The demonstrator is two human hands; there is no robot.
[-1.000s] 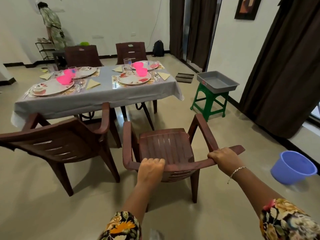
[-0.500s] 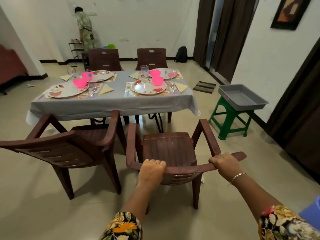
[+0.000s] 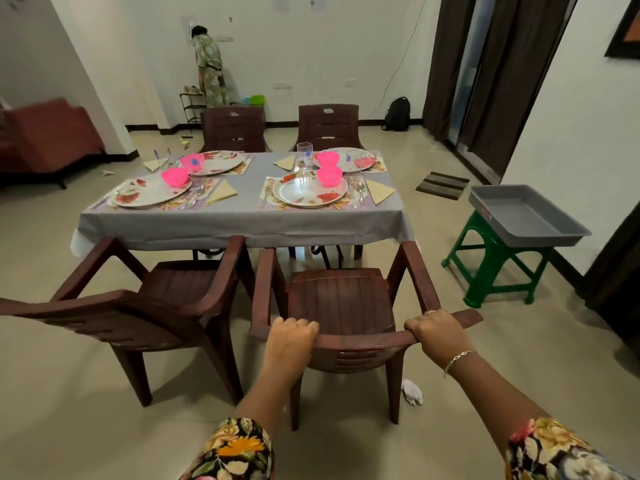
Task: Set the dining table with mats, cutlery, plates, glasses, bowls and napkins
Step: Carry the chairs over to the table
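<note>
Your left hand (image 3: 291,336) and right hand (image 3: 434,329) grip the back rail of the chair (image 3: 341,299) straight before you; its seat points at the table (image 3: 242,226) beyond. A second chair (image 3: 166,306) stands just to its left; two far chairs (image 3: 232,129) stand behind the table. On the table lie four mats (image 3: 268,199) — each bearing a plate (image 3: 304,195) with a bowl (image 3: 329,176) at its edge, cutlery (image 3: 360,192) and a napkin (image 3: 379,191) beside it. Right of the table a tray (image 3: 526,216) sits on a stool (image 3: 495,268).
</note>
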